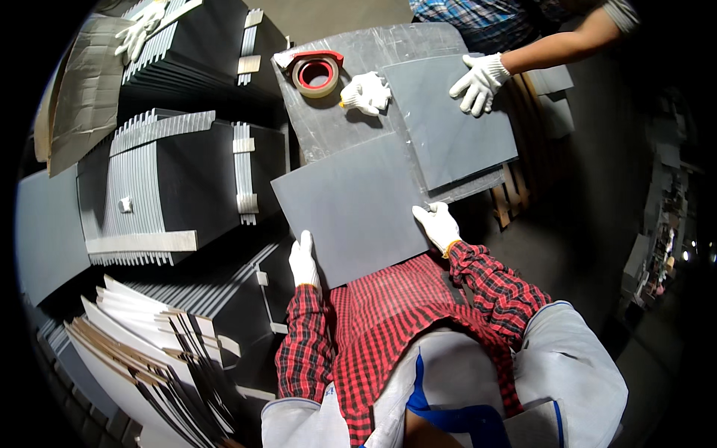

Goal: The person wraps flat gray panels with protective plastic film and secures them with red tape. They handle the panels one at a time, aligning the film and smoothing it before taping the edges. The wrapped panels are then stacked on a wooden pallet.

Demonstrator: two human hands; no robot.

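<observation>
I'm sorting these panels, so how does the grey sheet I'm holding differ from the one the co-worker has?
The near grey sheet is gripped at both lower corners by the left hand and right hand; the far grey sheet lies under the co-worker's gloved hands. The near one overlaps the far one's corner. Both are plain, grey and squarish.

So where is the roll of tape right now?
In the head view, the tape roll lies at the top middle on the worktable, just left of a co-worker's gloved hand, beyond the grey sheet.

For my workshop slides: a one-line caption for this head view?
Gloved left hand and right hand grip a grey sheet; a co-worker's gloved hands press another.
</observation>
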